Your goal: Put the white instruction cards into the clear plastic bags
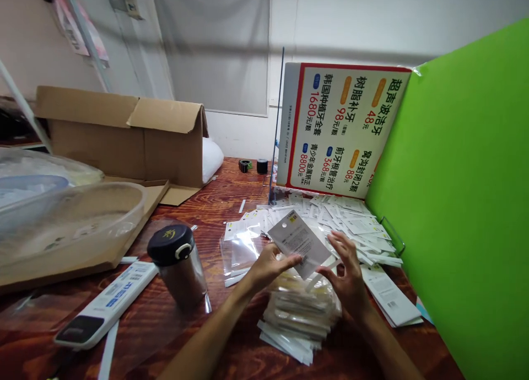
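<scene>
A printed card (298,239) with a round hole near its top corner is tilted in front of me, above the table. My left hand (266,267) grips its left lower side, thumb across the front. At the card's right lower edge, my right hand (346,275) has thumb and forefinger close together by a thin whitish strip; whether they pinch the strip or the card's edge is unclear. Below both hands lies a stack of clear plastic bags (301,316) with white strips. More clear bags (242,253) lie to the left, and a heap of packed cards (347,220) spreads behind.
White printed cards (392,297) lie at right beside a green panel (463,192). A price sign (330,132) stands behind the heap. To the left are a black-lidded bottle (177,267), a white power strip (107,303), a clear tub (82,225) and a cardboard box (124,140).
</scene>
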A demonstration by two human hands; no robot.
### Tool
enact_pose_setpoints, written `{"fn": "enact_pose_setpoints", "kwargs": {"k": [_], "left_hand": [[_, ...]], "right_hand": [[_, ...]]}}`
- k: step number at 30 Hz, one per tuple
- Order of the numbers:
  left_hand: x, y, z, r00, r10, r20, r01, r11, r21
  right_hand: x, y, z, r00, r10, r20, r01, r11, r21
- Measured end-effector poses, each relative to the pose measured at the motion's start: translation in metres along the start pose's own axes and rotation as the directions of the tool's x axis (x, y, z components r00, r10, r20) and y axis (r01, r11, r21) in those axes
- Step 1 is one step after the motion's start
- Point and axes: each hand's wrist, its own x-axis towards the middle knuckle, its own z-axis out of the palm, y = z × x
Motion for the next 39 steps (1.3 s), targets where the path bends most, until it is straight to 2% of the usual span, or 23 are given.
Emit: {"fn": "enact_pose_setpoints", "kwargs": {"k": [2,4,6,8,10,11,13,14,15,16,19,22,25,27,29,31,33,34,37,39], "left_hand": [[0.001,0.0,0.0,1.0,-0.004,0.028,0.003,1.0,0.017],[0.002,0.002,0.001,0.999,0.023,0.03,-0.025,0.998,0.059],[0.003,0.003,0.002,0.995,0.101,-0.002,-0.1,0.987,0.127],[0.005,0.004,0.002,0.978,0.192,-0.08,-0.172,0.963,0.208],[0.008,0.001,0.001,0.95,0.248,-0.188,-0.185,0.936,0.3],[0.009,-0.001,0.0,0.935,0.264,-0.237,-0.172,0.922,0.348],[0.012,-0.008,-0.003,0.91,0.284,-0.302,-0.133,0.89,0.436],[0.013,-0.011,-0.005,0.901,0.285,-0.326,-0.108,0.877,0.468],[0.015,-0.015,-0.008,0.897,0.274,-0.347,-0.079,0.871,0.484],[0.016,-0.018,-0.01,0.896,0.253,-0.365,-0.049,0.874,0.484],[0.02,-0.026,-0.015,0.901,0.157,-0.405,0.006,0.928,0.372],[0.023,-0.031,-0.018,0.885,0.09,-0.457,-0.01,0.985,0.174],[0.025,-0.032,-0.02,0.866,0.057,-0.497,-0.024,0.997,0.072],[0.024,-0.029,-0.021,0.866,0.045,-0.498,-0.013,0.998,0.066],[0.022,-0.025,-0.022,0.873,0.039,-0.486,-0.009,0.998,0.063],[0.021,-0.021,-0.022,0.882,0.043,-0.469,-0.022,0.999,0.05],[0.02,-0.018,-0.022,0.889,0.054,-0.455,-0.048,0.999,0.025],[0.02,-0.016,-0.022,0.892,0.058,-0.448,-0.061,0.998,0.009],[0.02,-0.012,-0.022,0.899,0.05,-0.435,-0.076,0.996,-0.044],[0.019,-0.01,-0.022,0.892,0.026,-0.451,-0.075,0.993,-0.09]], "right_hand": [[-0.003,-0.001,0.001,0.993,-0.002,0.116,-0.003,0.999,0.041],[-0.006,-0.003,0.004,0.984,0.093,0.15,-0.106,0.991,0.082],[-0.006,-0.004,0.008,0.957,0.278,0.086,-0.288,0.948,0.135],[0.002,0.0,0.008,0.892,0.452,0.007,-0.442,0.868,0.227],[0.013,0.012,-0.001,0.84,0.536,-0.078,-0.5,0.823,0.269],[0.018,0.019,-0.01,0.824,0.553,-0.122,-0.518,0.823,0.235],[0.024,0.033,-0.037,0.798,0.581,-0.16,-0.591,0.806,-0.018],[0.023,0.038,-0.052,0.776,0.611,-0.157,-0.63,0.749,-0.205],[0.019,0.042,-0.068,0.749,0.65,-0.127,-0.636,0.652,-0.413],[0.013,0.044,-0.083,0.721,0.683,-0.115,-0.626,0.571,-0.531],[-0.015,0.042,-0.118,0.641,0.758,-0.125,-0.593,0.385,-0.707],[-0.042,0.036,-0.132,0.574,0.811,-0.111,-0.532,0.266,-0.804],[-0.057,0.031,-0.134,0.552,0.831,-0.066,-0.47,0.245,-0.848],[-0.061,0.029,-0.133,0.559,0.826,-0.067,-0.445,0.231,-0.865],[-0.062,0.026,-0.131,0.587,0.805,-0.09,-0.426,0.212,-0.879],[-0.061,0.022,-0.13,0.634,0.764,-0.119,-0.424,0.215,-0.88],[-0.059,0.017,-0.131,0.666,0.728,-0.165,-0.475,0.244,-0.845],[-0.057,0.013,-0.132,0.661,0.723,-0.2,-0.527,0.257,-0.81],[-0.049,0.0,-0.139,0.583,0.744,-0.325,-0.71,0.272,-0.65],[-0.044,-0.011,-0.144,0.557,0.713,-0.426,-0.794,0.307,-0.525]]}}
